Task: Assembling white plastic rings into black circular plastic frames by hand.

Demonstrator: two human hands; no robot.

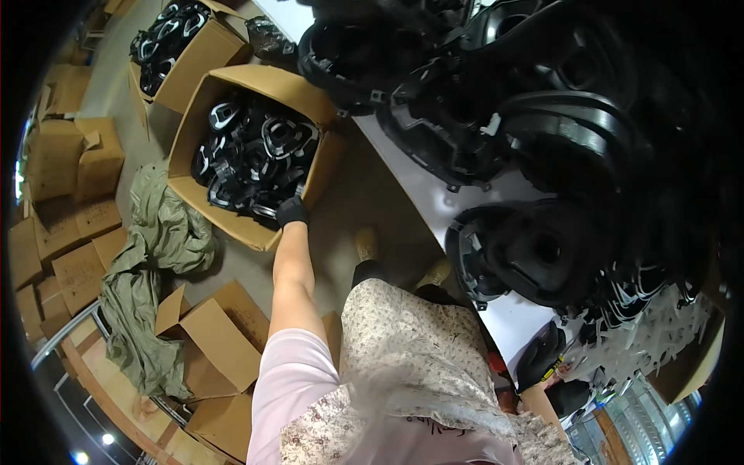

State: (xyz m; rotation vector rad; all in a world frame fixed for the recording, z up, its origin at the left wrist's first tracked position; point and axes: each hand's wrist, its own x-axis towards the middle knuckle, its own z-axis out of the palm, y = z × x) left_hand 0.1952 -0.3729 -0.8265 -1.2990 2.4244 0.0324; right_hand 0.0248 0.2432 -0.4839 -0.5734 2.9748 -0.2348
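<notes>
My left hand, in a black glove, reaches out to the near right inner corner of an open cardboard box. Its fingers look curled in, against black plastic parts with silver trim heaped inside; what they hold is hidden. At the lower right my right forearm extends beside the white table. My right hand is lost among dark shapes there, and its fingers cannot be made out. A slim yellow-and-black tool shows close by.
Large black moulded housings crowd the table on the right. Translucent plastic pieces are piled near its end. Behind the box stands another carton of similar parts. Crumpled green cloth and an open carton lie left; more cartons stack beyond.
</notes>
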